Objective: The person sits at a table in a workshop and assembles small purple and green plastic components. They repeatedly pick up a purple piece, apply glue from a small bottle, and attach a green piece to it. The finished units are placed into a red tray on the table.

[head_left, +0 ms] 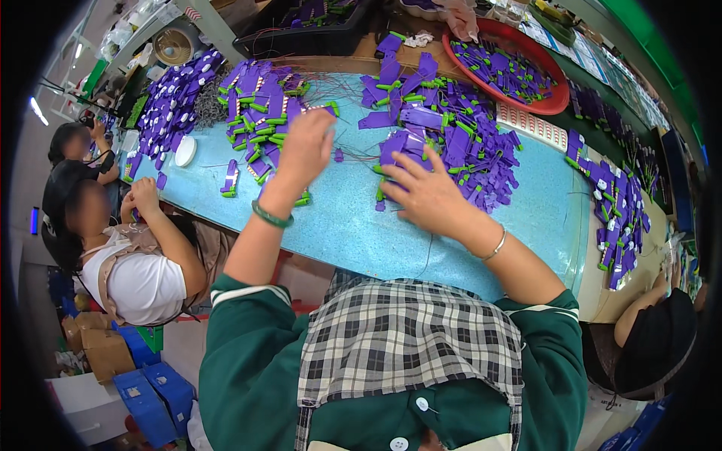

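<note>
Checked apron and green sleeves fill the foreground. Beyond them the right hand (425, 192) lies flat, fingers spread, on a heap of purple plastic pieces (451, 143) with green ends; the left hand (307, 146) hovers loosely curled (whether it pinches anything, I cannot tell). Pieces look light, stiff, best pinched by their edges. Pale blue table (353, 218), red basin (553, 101), crowded workshop.
</note>
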`<move>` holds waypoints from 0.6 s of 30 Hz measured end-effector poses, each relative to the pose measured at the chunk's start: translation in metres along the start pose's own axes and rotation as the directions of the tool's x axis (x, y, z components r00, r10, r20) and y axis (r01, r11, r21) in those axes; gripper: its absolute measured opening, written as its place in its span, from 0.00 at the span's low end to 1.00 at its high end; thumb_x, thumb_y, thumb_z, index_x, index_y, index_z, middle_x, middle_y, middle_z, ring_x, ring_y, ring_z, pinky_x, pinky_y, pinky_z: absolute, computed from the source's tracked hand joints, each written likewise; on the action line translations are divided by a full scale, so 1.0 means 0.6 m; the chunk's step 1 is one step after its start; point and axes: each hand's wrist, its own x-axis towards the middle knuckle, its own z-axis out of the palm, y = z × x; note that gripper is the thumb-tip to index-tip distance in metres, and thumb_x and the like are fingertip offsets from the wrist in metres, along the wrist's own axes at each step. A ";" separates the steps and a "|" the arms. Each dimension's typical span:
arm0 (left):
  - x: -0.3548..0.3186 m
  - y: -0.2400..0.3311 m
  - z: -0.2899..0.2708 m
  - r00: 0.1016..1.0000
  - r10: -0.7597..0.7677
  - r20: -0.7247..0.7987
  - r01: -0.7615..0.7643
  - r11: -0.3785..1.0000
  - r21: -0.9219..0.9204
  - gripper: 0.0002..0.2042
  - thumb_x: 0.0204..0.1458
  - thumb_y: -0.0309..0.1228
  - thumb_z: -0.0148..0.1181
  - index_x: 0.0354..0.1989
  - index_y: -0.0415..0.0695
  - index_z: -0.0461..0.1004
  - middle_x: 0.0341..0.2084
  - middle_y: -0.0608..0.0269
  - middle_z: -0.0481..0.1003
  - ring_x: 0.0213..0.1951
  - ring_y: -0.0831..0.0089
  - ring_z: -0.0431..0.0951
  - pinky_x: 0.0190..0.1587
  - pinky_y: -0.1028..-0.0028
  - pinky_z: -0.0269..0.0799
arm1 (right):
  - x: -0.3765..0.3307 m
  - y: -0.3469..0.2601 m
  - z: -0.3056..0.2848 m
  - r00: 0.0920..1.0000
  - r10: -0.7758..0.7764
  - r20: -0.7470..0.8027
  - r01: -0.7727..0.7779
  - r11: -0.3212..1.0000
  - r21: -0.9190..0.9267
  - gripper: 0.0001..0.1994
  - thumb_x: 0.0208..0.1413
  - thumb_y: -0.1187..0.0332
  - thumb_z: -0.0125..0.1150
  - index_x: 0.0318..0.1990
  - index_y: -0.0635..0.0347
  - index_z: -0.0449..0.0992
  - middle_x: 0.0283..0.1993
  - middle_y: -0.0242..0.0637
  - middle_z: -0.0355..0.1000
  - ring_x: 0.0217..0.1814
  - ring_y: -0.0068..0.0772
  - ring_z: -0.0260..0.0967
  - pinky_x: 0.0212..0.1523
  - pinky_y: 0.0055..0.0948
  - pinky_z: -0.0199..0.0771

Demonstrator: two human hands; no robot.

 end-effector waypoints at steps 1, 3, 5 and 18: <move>-0.022 0.018 0.002 0.996 -0.048 0.080 0.052 0.997 -0.053 0.11 0.50 0.25 0.57 0.43 0.39 0.73 0.50 0.52 0.69 0.61 0.53 0.61 0.61 0.56 0.58 | -0.008 -0.011 0.007 1.000 -0.019 -0.005 0.019 1.000 0.024 0.26 0.42 0.59 0.68 0.52 0.50 0.72 0.60 0.36 0.64 0.68 0.39 0.54 0.66 0.62 0.42; -0.061 0.056 0.021 0.961 -0.133 0.242 0.170 0.975 -0.141 0.15 0.49 0.24 0.57 0.47 0.37 0.70 0.52 0.48 0.67 0.60 0.50 0.61 0.60 0.60 0.59 | -0.014 -0.024 0.020 0.999 -0.037 -0.036 0.039 0.999 0.034 0.21 0.46 0.61 0.63 0.50 0.52 0.73 0.59 0.36 0.65 0.67 0.39 0.55 0.66 0.62 0.41; -0.089 0.069 0.049 0.981 -0.121 0.149 0.109 0.990 0.088 0.20 0.49 0.24 0.56 0.52 0.35 0.65 0.55 0.44 0.63 0.60 0.47 0.60 0.60 0.57 0.58 | -0.015 -0.022 0.046 0.994 -0.013 -0.108 0.012 1.000 -0.007 0.18 0.49 0.64 0.58 0.49 0.53 0.74 0.58 0.36 0.66 0.66 0.38 0.57 0.65 0.62 0.42; -0.161 0.204 0.065 0.987 -0.100 0.124 0.134 0.941 -0.309 0.32 0.49 0.22 0.56 0.64 0.36 0.53 0.64 0.41 0.54 0.66 0.48 0.53 0.66 0.59 0.50 | -0.036 0.004 0.016 0.953 0.172 -0.250 -0.183 0.983 -0.019 0.16 0.50 0.68 0.55 0.47 0.58 0.75 0.61 0.38 0.64 0.67 0.38 0.56 0.65 0.59 0.46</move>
